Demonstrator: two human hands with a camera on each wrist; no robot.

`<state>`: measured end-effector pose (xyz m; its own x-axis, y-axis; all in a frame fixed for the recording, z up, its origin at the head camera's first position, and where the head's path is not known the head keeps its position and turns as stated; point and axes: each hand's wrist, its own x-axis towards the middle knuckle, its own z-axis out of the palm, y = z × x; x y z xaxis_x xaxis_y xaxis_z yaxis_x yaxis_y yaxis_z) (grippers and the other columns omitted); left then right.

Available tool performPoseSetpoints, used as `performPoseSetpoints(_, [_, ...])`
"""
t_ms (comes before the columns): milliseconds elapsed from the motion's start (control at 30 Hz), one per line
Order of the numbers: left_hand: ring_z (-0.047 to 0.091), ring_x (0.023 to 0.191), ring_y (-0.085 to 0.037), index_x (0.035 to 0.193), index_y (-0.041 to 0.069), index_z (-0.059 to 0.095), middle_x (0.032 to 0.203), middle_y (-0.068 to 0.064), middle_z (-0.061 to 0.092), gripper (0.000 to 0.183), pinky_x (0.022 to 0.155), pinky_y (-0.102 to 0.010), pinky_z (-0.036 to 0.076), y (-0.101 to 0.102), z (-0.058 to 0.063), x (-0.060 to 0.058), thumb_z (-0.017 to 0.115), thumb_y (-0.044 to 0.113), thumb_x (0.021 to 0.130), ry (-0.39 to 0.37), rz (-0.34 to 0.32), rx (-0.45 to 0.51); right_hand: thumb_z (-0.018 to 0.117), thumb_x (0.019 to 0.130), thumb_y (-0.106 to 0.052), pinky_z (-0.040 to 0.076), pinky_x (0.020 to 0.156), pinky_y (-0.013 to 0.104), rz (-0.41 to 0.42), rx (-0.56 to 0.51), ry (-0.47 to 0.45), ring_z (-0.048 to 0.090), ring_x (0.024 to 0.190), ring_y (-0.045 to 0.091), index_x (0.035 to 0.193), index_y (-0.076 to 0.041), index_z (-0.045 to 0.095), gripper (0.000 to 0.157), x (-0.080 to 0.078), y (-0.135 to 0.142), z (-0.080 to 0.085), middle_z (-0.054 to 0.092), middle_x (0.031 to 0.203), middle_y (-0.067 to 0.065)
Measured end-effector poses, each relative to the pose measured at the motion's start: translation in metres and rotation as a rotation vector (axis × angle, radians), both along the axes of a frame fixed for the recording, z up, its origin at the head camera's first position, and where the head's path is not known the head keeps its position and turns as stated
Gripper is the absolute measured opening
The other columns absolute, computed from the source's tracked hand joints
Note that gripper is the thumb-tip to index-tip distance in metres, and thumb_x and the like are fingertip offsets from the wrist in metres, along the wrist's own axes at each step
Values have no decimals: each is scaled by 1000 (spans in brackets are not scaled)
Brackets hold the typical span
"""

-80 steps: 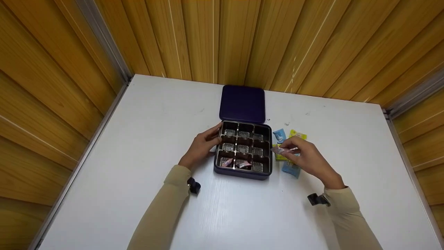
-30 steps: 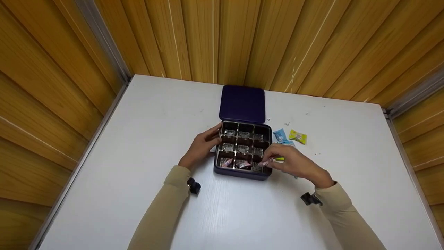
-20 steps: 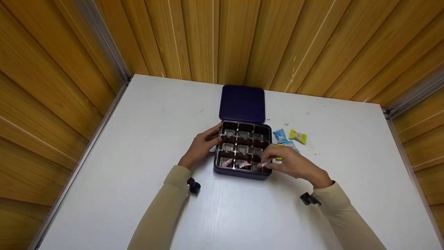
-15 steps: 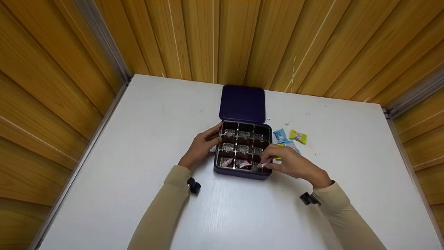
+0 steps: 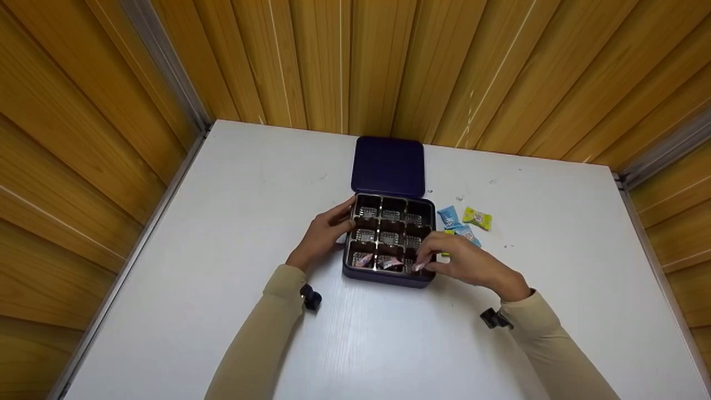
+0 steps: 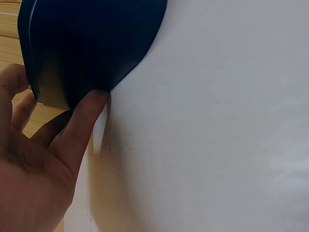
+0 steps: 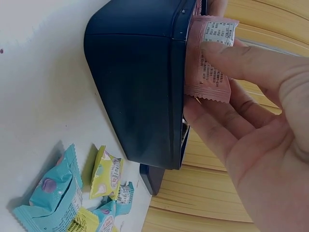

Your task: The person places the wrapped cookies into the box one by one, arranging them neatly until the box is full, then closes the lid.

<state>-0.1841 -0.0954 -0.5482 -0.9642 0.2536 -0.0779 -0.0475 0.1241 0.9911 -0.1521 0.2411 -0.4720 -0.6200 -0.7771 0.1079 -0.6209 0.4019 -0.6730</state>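
Observation:
A dark blue square tin (image 5: 386, 279) with a nine-compartment tray stands on the white table. My left hand (image 5: 321, 236) holds its left side, with the thumb at the rim; in the left wrist view the fingers grip a corner of the tin. My right hand (image 5: 464, 258) pinches a pink wrapped candy (image 7: 208, 63) between thumb and fingers, at the front right compartment. The candy's printed back faces the right wrist camera, and its far end dips behind the tin's rim. Pink candies (image 5: 364, 260) lie in the front left and front middle compartments.
The tin's dark blue lid (image 5: 387, 166) lies directly behind it. Right of the tin are blue candies (image 5: 449, 216) and yellow candies (image 5: 477, 218), some partly hidden by my right hand. Wood-patterned panels (image 5: 377, 66) rise behind the table.
My right hand has carried the pink candy left, from above the loose candies to the front right compartment, then tilted it slightly downward there. The left hand and the tin have stayed put.

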Motion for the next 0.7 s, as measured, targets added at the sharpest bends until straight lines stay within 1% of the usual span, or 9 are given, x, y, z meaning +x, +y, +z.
performPoseSetpoints(133, [60,133,-25,161,39,47,158,-4,53,59,90,-50,62,0,2,1,65,23,107,-20,3,7,81,89,10,59,89,48,-1,-1,2,67,107,20,106,-9,76,26,0,0,-1,71,110,-3])
performPoseSetpoints(233, [61,132,-25,161,38,47,157,-4,54,59,88,-49,63,0,3,2,65,22,107,-23,4,13,81,89,9,59,90,49,-8,3,-2,67,107,20,107,-8,76,25,1,0,0,71,111,-3])
performPoseSetpoints(367, [62,130,-25,162,34,47,157,-6,54,60,87,-49,63,0,3,2,65,21,106,-18,4,19,81,89,8,59,90,50,-19,3,3,68,108,20,107,-7,76,24,2,1,1,71,113,-2])
performPoseSetpoints(567, [63,129,-26,162,35,47,158,-6,54,60,86,-48,63,0,3,2,65,21,106,-21,8,22,82,90,7,59,87,52,-26,-15,26,68,107,20,108,-7,76,24,2,2,2,71,113,-2])
performPoseSetpoints(700, [62,130,-27,161,35,47,158,-7,53,60,86,-49,64,0,3,1,65,20,106,-30,7,28,82,89,9,59,86,51,-26,-35,35,69,106,20,109,-10,77,28,2,3,2,72,112,-2])
